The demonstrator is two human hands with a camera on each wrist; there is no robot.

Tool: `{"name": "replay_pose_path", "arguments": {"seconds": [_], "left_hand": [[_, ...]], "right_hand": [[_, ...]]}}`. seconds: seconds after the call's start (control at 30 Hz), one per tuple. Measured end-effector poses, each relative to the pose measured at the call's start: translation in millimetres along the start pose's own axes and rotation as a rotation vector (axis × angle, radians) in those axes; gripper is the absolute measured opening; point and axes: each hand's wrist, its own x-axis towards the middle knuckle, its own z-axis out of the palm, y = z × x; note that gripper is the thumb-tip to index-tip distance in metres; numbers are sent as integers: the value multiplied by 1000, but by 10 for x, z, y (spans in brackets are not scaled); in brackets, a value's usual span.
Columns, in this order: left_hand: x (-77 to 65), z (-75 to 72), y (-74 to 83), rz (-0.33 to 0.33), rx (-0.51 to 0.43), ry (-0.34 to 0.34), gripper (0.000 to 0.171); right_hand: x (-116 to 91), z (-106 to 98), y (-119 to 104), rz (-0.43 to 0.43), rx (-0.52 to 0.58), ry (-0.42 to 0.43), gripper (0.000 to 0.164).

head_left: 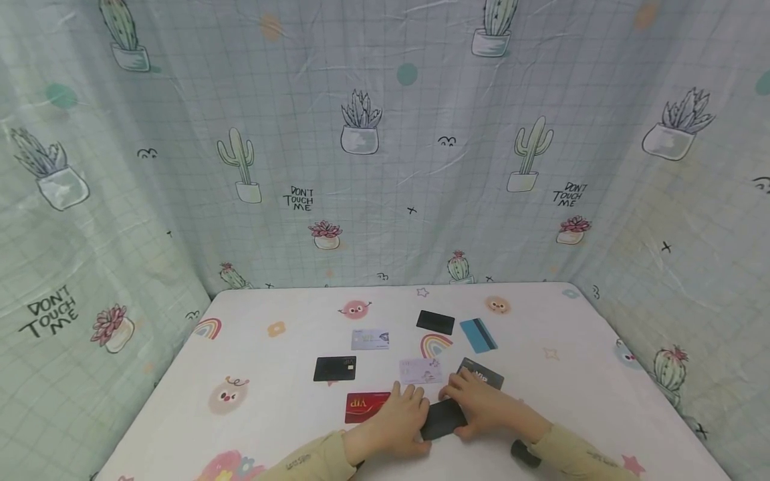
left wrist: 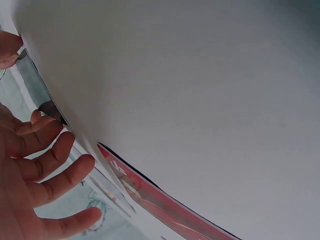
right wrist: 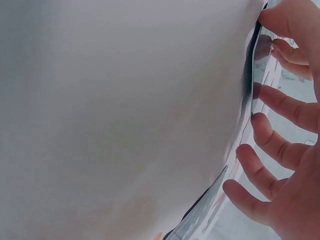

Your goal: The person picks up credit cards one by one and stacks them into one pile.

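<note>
A plain black card [head_left: 444, 419] lies low over the table between the two hands, its shiny edge-on face [left wrist: 37, 82] reflecting fingers in the left wrist view. The left hand [head_left: 404, 419] holds its left side between thumb and index finger, with the other fingers spread. On the opposite side the right hand [head_left: 478, 404] grips the card, thumb at the near corner and fingertips [right wrist: 265, 92] along the edge. A red VIP card [head_left: 365, 407] lies just left of the left hand. Partly hidden behind the right hand's fingers is a dark VIP card [head_left: 484, 374].
Further back on the white patterned table [head_left: 271, 374] lie a pale purple card [head_left: 421, 370], a silvery card [head_left: 369, 339], a black chip card [head_left: 334, 369], another black card [head_left: 436, 322] and a blue striped card [head_left: 478, 335]. A patterned curtain [head_left: 385, 187] surrounds the table.
</note>
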Motion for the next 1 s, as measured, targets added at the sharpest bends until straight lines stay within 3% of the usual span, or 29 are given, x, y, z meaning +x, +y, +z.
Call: {"name": "replay_pose_path", "arguments": {"seconds": [0.23,0.47,0.8,1.0], "left_hand": [[-4,-43,10,-7,-9,12,58],[-13,-33,22,12,42,42,55],[-39,-102,-20,18,31,87,58],[-22,-65,-54,13,71,138,56]], "right_hand": [[13,-54,-58,24,2,-5,53],[-1,-77,-96,48,-7,-13,51],[7,-30,-41,54,-41,37,51],[29,5,-6,6,-71,131,50]]}}
